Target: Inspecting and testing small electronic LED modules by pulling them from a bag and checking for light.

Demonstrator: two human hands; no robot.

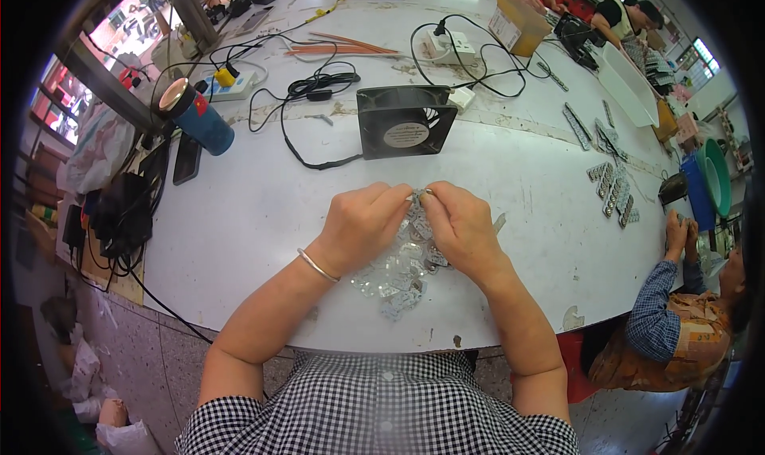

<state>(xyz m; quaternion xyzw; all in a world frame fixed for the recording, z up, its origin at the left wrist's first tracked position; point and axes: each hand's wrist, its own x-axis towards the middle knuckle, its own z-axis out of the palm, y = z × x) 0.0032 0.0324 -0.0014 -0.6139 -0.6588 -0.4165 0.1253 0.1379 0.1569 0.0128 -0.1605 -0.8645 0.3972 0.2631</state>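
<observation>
My left hand (362,220) and my right hand (462,224) meet over the white table, fingers pinched together. Between the fingertips is a small silvery piece (417,195), too small for its kind to be told. Under and between my hands lies a loose pile of small grey and clear glinting pieces (401,276), partly hidden by the right hand. A metal bangle circles my left wrist. Just beyond my hands a square black cooling fan (406,122) stands upright with a cable running off to its left.
A blue tumbler (199,119) and a phone (187,158) stand and lie at left. Power strips (453,47) and tangled black cables spread across the back. Metal strips (613,190) lie at right, near a white tray (627,84). A co-worker (673,327) sits at the right edge.
</observation>
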